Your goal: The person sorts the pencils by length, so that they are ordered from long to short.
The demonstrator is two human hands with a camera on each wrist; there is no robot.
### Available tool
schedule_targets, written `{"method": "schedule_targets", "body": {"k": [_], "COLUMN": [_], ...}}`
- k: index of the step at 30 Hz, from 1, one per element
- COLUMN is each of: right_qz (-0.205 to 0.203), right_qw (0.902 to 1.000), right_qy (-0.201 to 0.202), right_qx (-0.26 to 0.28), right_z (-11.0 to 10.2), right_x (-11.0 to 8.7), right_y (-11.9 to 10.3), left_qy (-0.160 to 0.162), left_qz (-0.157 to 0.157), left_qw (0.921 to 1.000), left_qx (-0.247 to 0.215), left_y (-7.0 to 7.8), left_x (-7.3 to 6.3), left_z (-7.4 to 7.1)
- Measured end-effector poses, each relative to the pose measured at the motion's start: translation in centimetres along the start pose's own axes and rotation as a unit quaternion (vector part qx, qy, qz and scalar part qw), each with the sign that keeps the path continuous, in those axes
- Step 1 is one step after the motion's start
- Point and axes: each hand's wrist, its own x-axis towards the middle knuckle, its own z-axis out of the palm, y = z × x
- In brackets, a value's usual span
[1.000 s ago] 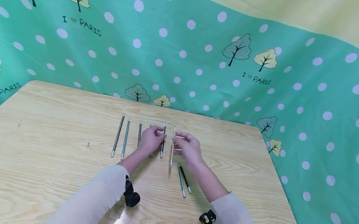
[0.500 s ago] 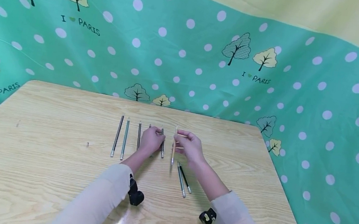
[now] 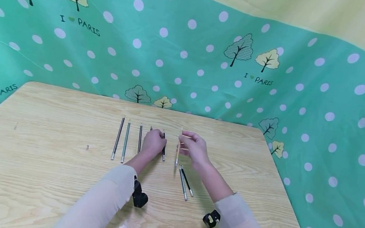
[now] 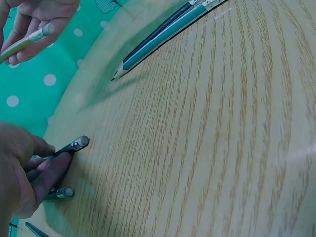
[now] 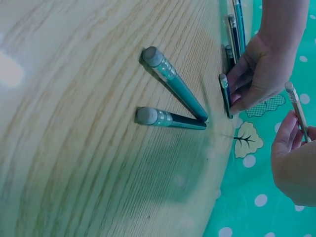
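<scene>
Pencils on a wooden table [image 3: 34,170], logged from the left. First dark pencil [image 3: 118,138] at the far left; teal pencil [image 3: 126,141] just beside it; second dark pencil [image 3: 140,138] after a wider gap. These three lie apart, roughly side by side, eraser ends toward me. Fourth pencil [image 4: 60,193] is mostly hidden by my left hand [image 3: 154,142]; only its tip and eraser end show.

Left fingers are curled, thumb and finger pinching a black pencil [image 3: 163,154] that leans slightly. Whether it is fully down on the wood I cannot tell.

Next, my right hand [image 3: 194,150]: thumb and fingertips close on a yellow pencil [image 3: 177,158], the lower fingers spread loosely behind it. That pencil points away from me and looks lifted clear of the table.

Nearer to me, just below the right hand, a loose teal pencil [image 3: 183,183] and a loose black pencil [image 3: 187,182] lie in a narrow V, tips close together, erasers apart.

Progress, my estimate: past halfway. Three look set in the row, probably the fourth too; the black one is in place but not yet released. Left over: the yellow one in my grip, and the loose pair, untouched.
</scene>
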Motion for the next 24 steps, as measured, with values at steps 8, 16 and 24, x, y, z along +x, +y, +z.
{"method": "schedule_targets", "body": {"k": [8, 16, 24], "right_qz": [0.001, 0.012, 0.02], "right_qw": [1.0, 0.9998, 0.9993], "right_qy": [0.008, 0.019, 0.03], "right_qx": [0.0, -0.003, -0.005], "right_z": [-0.5, -0.8, -0.8], "right_x": [0.4, 1.4, 2.3], "right_y": [0.1, 0.6, 0.8], "left_qy": [0.007, 0.009, 0.023], "left_qz": [0.011, 0.011, 0.016], "left_qw": [0.9999, 0.9999, 0.9995], "left_qx": [0.0, 0.001, 0.012], "left_y": [0.0, 0.1, 0.1], "left_x": [-0.1, -0.2, -0.3], "left_z": [0.1, 0.1, 0.2]}}
